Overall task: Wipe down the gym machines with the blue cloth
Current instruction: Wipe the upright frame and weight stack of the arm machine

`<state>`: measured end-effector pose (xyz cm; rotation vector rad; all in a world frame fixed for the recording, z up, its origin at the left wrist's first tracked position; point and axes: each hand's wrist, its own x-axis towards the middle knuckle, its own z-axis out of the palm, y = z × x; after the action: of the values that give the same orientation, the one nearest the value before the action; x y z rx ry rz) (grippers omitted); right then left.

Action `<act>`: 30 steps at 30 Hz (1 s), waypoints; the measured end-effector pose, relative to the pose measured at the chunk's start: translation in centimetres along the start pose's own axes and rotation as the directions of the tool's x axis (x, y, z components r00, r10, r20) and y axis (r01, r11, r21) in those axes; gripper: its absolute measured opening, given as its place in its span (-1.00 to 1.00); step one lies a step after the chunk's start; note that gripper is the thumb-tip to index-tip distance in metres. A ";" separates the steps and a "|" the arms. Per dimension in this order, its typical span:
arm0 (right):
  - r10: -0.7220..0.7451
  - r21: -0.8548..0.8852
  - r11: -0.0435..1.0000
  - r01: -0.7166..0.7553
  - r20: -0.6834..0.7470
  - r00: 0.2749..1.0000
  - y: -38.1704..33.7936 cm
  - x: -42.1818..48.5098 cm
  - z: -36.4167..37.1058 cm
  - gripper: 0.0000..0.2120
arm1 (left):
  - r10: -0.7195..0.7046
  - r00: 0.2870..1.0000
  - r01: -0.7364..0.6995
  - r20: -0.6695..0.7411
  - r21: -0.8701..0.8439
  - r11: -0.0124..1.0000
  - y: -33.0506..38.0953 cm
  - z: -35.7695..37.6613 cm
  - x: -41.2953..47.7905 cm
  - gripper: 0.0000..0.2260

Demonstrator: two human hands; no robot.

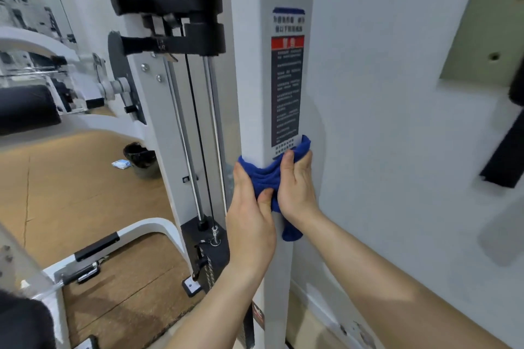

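Observation:
A blue cloth is wrapped around the front of a white upright post of a cable weight machine, just below a warning label. My left hand holds the cloth's left side against the post, fingers round the post's left edge and thumb on the cloth. My right hand grips the cloth's right side, thumb on the front and fingers behind the post. A tail of cloth hangs below my right wrist.
Guide rods and a black cable run down inside the machine, under black weight plates. A white wall stands right beside the post. A black bin sits on the tan floor, with white machine frames at left.

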<state>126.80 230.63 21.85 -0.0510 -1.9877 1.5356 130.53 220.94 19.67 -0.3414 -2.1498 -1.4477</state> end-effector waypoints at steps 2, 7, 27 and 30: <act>0.019 -0.002 1.000 -0.019 0.002 1.000 -3.3 0.7 -0.5 -0.60 | -0.020 1.000 0.020 0.023 -0.011 1.000 2.6 -1.4 1.5 -0.41; 0.059 -0.006 0.998 -0.060 -0.090 0.994 -11.4 3.3 -0.7 -0.54 | -0.033 0.996 0.034 0.079 -0.012 0.999 9.1 -4.9 6.1 -0.42; -0.053 -0.170 0.985 0.003 -0.286 0.957 -30.4 10.0 0.6 -0.32 | -0.173 0.939 0.292 0.296 -0.422 0.858 20.6 -13.9 19.1 -0.83; -0.043 -0.210 0.977 -0.040 -0.377 0.925 -29.9 8.9 1.7 -0.35 | -0.123 0.915 0.303 0.384 -0.455 0.837 19.7 -14.0 19.9 -0.77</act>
<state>128.66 222.98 52.05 -0.4057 -1.8241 1.1945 127.30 214.37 50.17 -0.5898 -2.0771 -2.2393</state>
